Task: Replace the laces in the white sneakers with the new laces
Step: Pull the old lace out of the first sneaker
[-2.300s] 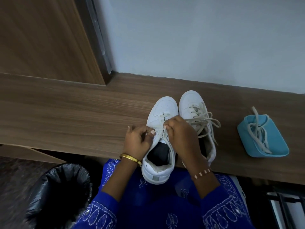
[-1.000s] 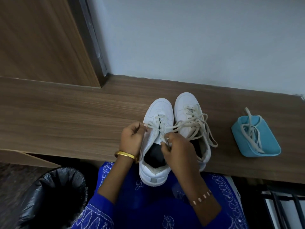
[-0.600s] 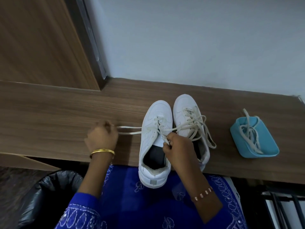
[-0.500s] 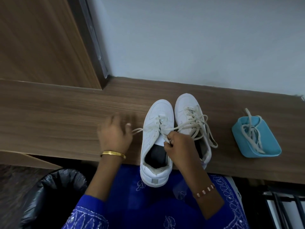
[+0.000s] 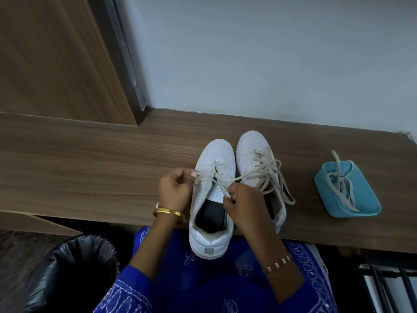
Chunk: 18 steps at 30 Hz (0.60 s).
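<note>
Lacing was in progress on the left sneaker (image 5: 212, 199), which was taken here as the landmark. It was laid on the wooden table (image 5: 90, 172) with its long axis running from the person toward the wall; the toe pointed at the wall and the heel hung a little over the near edge of the table, above the blue cloth of the lap. The second sneaker (image 5: 259, 168) was placed just to the right of it, parallel, touching or almost touching, toe also toward the wall, with its lace already threaded and lying loose.

A lace (image 5: 212, 175) was seen crossing the upper eyelets of the landmark shoe. One end was pinched by the left hand (image 5: 174, 190), just to the left of the shoe, with the fingers curled. The other part was pinched by the right hand (image 5: 244, 204), fingers curled, just over the right edge of the tongue.

Well to the right of the landmark, a blue tray (image 5: 365, 211) with another lace (image 5: 340, 184) inside was noticed; old or new could not be told.

Some risks were judged. If the lace were pulled unevenly, one end could become too short, or an eyelet could be skipped. A strong pull toward the person could also drag the shoe off the edge, because the heel was not supported.
</note>
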Tool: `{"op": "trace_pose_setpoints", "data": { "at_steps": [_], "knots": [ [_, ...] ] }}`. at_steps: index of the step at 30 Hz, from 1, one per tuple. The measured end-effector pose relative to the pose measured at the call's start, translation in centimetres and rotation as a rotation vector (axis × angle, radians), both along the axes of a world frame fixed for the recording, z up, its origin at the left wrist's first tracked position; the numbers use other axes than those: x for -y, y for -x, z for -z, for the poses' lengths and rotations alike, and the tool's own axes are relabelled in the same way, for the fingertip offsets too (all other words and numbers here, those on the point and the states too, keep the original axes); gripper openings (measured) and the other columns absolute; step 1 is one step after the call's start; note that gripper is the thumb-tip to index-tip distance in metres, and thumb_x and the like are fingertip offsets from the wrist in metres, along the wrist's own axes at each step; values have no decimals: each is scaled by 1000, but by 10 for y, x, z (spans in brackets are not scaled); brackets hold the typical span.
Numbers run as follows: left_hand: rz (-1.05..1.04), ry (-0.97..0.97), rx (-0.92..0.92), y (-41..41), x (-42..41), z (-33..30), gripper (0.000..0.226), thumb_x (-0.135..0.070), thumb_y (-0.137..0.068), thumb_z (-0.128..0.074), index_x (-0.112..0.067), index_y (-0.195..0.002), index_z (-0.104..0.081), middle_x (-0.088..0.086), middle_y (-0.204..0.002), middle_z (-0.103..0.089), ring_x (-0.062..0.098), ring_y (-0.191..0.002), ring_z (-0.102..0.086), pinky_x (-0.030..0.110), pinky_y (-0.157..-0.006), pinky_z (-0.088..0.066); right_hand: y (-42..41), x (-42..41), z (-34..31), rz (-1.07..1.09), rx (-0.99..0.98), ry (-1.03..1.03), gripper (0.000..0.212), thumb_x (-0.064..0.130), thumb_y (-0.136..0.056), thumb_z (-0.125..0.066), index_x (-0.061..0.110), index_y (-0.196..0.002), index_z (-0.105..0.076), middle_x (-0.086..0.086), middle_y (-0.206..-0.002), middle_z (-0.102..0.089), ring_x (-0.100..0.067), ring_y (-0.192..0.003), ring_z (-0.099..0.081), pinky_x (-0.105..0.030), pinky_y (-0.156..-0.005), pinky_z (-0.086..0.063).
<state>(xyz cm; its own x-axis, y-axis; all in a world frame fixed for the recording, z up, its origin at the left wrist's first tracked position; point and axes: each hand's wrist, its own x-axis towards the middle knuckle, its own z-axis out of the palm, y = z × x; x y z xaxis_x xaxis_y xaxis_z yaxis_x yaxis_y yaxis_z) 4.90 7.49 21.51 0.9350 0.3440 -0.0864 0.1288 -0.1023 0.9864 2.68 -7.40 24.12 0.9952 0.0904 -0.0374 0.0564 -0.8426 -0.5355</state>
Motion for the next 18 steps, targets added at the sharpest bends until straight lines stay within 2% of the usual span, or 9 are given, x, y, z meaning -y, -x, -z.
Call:
{"op": "trace_pose_setpoints", "data": {
  "at_steps": [2,4,7,10,12,15,18],
  "knots": [
    [-72,155,-26,0,-4,3,27,4,-83,-60,-15,-65,-63,1,-69,-64,12,-68,-59,26,-72,-49,0,1,1,5,-12,-8,41,11,-86,-54,15,-56,-27,3,-49,-27,-9,-44,-24,-21,-47,-23],
    [-99,215,-44,2,-1,5,25,5,-85,-58,-11,-66,-63,4,-69,-63,16,-69,-58,31,-74,-48,-1,2,1,9,-29,-17,34,11,-86,-54,12,-59,-35,3,-48,-29,-9,-44,-25,-22,-48,-26],
    [-140,372,-51,3,12,5,25,3,-89,-52,-7,-67,-59,-2,-60,-65,12,-64,-59,28,-72,-49,-2,1,0,2,-35,1,30,12,-87,-52,11,-61,-38,3,-49,-31,-9,-45,-27,-22,-49,-28],
    [-15,563,-32,0,20,2,26,0,-96,-37,-5,-73,-49,3,-64,-70,13,-68,-68,20,-64,-53,-1,0,-1,-12,-28,45,21,13,-88,-49,9,-69,-44,3,-54,-35,-10,-50,-33,-25,-51,-28],
    [39,591,-37,-2,21,-1,27,-2,-98,-32,-6,-74,-44,5,-60,-69,12,-69,-70,18,-61,-54,-1,0,-1,-10,-35,43,18,14,-89,-48,9,-71,-45,4,-55,-35,-9,-49,-33,-25,-53,-29],
    [-18,639,-56,-7,17,-4,33,-2,-99,-25,-8,-70,-41,2,-53,-62,20,-73,-70,29,-80,-53,-2,0,-2,-8,-45,36,26,13,-88,-49,12,-64,-39,4,-54,-34,-7,-47,-30,-19,-46,-25],
    [-194,705,-92,-12,3,-5,34,-6,-100,-23,-11,-70,-38,-2,-42,-44,21,-56,-68,36,-81,-51,-1,0,-2,2,-36,36,39,11,-88,-49,18,-56,-27,4,-52,-31,-7,-46,-28,-18,-45,-23]
  ]
}}
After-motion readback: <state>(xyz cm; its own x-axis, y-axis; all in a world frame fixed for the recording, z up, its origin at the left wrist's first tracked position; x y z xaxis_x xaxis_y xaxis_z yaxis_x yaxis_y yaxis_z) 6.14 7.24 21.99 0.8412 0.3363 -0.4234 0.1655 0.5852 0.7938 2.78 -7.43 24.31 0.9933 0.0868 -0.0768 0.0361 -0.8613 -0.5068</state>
